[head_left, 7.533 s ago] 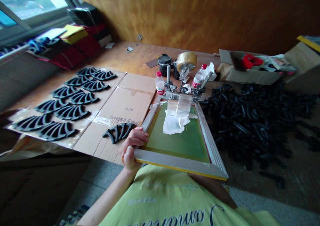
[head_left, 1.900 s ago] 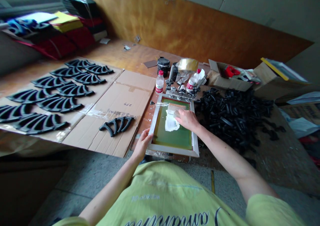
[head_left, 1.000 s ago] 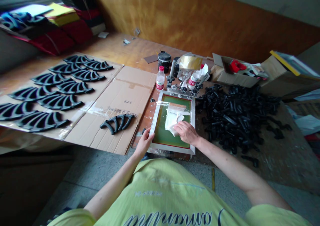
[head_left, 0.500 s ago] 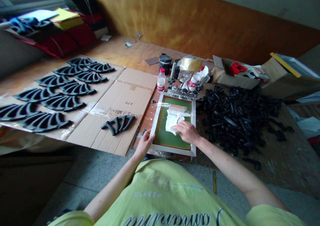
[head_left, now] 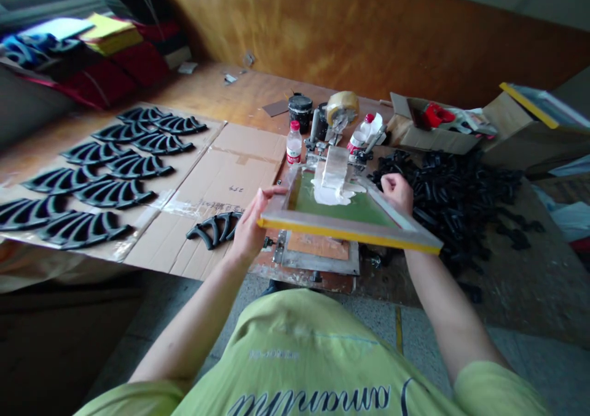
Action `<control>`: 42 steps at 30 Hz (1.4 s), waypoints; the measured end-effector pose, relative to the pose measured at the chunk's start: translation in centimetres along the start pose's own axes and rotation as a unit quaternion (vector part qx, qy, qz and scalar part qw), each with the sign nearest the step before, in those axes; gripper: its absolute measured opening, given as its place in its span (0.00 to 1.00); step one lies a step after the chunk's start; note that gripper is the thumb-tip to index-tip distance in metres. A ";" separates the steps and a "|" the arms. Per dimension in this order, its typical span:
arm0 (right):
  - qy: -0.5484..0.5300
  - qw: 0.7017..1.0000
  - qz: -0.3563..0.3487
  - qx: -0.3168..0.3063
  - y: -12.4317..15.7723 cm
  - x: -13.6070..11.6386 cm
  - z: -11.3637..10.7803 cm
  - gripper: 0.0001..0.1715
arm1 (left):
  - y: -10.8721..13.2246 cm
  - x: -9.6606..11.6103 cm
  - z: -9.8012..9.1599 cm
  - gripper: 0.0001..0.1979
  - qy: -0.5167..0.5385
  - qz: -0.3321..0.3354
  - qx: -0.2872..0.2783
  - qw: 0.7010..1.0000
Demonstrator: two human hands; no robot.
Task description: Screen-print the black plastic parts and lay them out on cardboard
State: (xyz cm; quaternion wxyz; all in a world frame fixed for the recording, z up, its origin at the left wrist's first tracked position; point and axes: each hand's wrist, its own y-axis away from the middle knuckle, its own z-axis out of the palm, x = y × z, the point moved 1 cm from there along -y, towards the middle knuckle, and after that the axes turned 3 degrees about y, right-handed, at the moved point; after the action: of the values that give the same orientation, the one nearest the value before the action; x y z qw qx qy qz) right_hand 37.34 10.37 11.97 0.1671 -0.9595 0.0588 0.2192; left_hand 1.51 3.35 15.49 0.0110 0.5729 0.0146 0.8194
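A hinged printing screen frame [head_left: 350, 231] with green mesh and white ink on it is tilted up at its near edge. My left hand [head_left: 251, 222] is closed on the frame's near-left corner. My right hand [head_left: 397, 192] is curled into a fist at the frame's right side, over the black parts; what it holds, if anything, is hidden. Under the raised frame lies the print base [head_left: 318, 247] with an orange-brown panel. One black fan-shaped part [head_left: 214, 228] lies on cardboard just left of my left hand.
Rows of black fan-shaped parts [head_left: 99, 170] lie on cardboard [head_left: 230, 176] at the left. A heap of black parts [head_left: 456, 195] fills the right. Bottles [head_left: 293, 144], a jar [head_left: 299, 110], a tape roll [head_left: 342, 105] and open boxes [head_left: 415, 133] stand behind the frame.
The screen frame has swung up from flat on its base. My right hand left the mesh and moved to the frame's right side. My left hand rose with the corner.
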 end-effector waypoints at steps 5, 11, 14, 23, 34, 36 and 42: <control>0.030 0.980 -0.085 -0.175 7.7 -0.7 6.7 0.16 | -6.0 3.8 4.1 0.28 0.015 0.074 -0.047 0.996; 0.147 0.961 -0.087 -0.218 10.5 -4.9 8.9 0.11 | -4.7 1.1 4.5 0.29 0.028 0.063 0.012 0.998; 0.128 0.976 -0.041 -0.172 11.9 -7.5 7.9 0.13 | 0.3 -4.5 4.1 0.32 -0.001 -0.160 -0.052 0.986; -0.065 0.967 -0.201 -0.140 16.1 -6.6 6.2 0.16 | 4.7 -10.3 -4.9 0.24 -0.001 -0.259 0.131 0.957; 0.039 0.963 0.020 -0.266 17.5 15.6 5.7 0.22 | 3.4 -11.0 -25.7 0.29 -0.367 -0.339 0.308 0.810; 0.055 0.965 0.034 -0.255 17.7 15.5 6.0 0.18 | 2.4 -11.2 -26.1 0.30 -0.401 -0.338 0.291 0.800; 0.077 0.975 0.124 -0.170 16.0 13.7 5.1 0.18 | -0.1 -10.4 -27.7 0.28 -0.468 -0.298 0.233 0.799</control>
State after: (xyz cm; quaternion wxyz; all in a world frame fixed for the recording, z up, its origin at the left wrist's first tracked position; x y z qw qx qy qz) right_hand 44.60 -3.34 -3.13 -0.0324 -0.9731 0.1516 0.1703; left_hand -20.95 2.81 -3.79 0.1258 0.8393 0.3681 0.3798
